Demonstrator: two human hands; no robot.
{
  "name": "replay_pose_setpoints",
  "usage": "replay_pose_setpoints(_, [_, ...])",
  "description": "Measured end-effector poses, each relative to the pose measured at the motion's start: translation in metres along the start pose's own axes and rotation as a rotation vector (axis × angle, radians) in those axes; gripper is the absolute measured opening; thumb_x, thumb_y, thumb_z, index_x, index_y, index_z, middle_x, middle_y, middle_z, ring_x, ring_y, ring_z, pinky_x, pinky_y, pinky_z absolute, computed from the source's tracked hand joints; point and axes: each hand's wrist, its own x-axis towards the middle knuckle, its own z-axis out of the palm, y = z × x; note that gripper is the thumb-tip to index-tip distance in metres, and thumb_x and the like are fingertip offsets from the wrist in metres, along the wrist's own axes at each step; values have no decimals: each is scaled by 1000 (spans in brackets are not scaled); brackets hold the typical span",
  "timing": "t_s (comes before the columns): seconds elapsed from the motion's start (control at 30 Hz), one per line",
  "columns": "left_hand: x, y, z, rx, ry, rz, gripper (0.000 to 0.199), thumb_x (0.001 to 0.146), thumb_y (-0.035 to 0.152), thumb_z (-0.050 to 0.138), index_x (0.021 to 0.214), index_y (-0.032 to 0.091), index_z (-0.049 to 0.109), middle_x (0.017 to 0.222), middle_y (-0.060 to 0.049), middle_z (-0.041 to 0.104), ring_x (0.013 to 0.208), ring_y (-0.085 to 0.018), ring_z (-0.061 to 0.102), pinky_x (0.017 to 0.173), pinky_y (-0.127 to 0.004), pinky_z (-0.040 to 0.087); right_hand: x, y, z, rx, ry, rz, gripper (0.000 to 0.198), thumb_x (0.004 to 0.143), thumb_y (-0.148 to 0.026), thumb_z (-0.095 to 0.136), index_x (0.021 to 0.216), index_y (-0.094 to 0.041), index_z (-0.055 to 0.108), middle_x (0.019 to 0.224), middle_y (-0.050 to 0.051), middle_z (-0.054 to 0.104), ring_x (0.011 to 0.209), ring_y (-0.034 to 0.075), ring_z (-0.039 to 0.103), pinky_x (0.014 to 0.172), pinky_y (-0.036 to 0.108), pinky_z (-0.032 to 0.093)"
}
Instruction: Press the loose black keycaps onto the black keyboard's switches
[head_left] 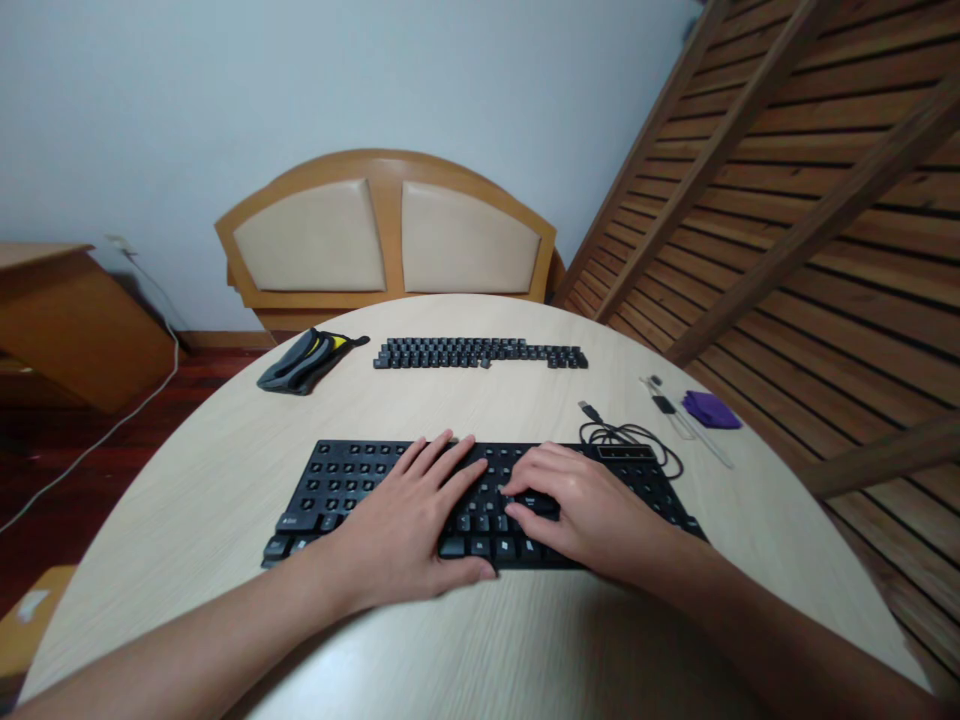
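Observation:
A black keyboard [390, 456] lies on the round table with many of its key sockets bare. Keycaps sit on its lower rows, among them a wide Shift key [298, 522] at the left. My left hand [401, 515] rests flat across the middle-left of the board, fingers spread and thumb along the front edge. My right hand [570, 495] is curled over the right half, thumb and index fingertips almost meeting. A wide black keycap [538, 503] shows inside the curl of these fingers. Whatever lies between the fingertips is too small to make out.
Rows of loose black keycaps [450, 352] lie farther back. A grey-and-black pouch with yellow [304, 362] is at the left. A coiled USB cable [626, 434] lies behind the keyboard; a purple cloth [711, 410] and thin tools [705, 440] lie at right. A chair [394, 240] stands behind the table.

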Motion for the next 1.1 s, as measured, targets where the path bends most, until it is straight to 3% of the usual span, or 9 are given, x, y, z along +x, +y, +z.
replay_pose_setpoints(0.33, [2, 2, -2, 18, -19, -3, 97, 82, 81, 50, 153, 15, 36, 163, -15, 24, 150, -39, 20, 120, -61, 21, 0, -5, 4, 22, -23, 113, 10, 89, -19, 66, 98, -18, 71, 100, 6, 72, 97, 21, 65, 92, 36, 51])
replay_pose_setpoints(0.83, [2, 2, -2, 19, -22, -3, 97, 82, 82, 49, 152, 16, 36, 162, -15, 27, 149, -39, 22, 119, -61, 22, -3, -13, 6, -132, -44, 36, 11, 94, -17, 60, 100, -14, 69, 99, 9, 73, 95, 24, 66, 89, 39, 53])
replay_pose_setpoints(1.1, [1, 1, -1, 17, -20, 1, 98, 82, 82, 48, 153, 16, 36, 163, -15, 25, 150, -39, 21, 120, -60, 21, -3, -17, 6, -59, -44, 109, 10, 94, -16, 59, 99, -15, 67, 100, 8, 71, 96, 23, 65, 91, 38, 51])
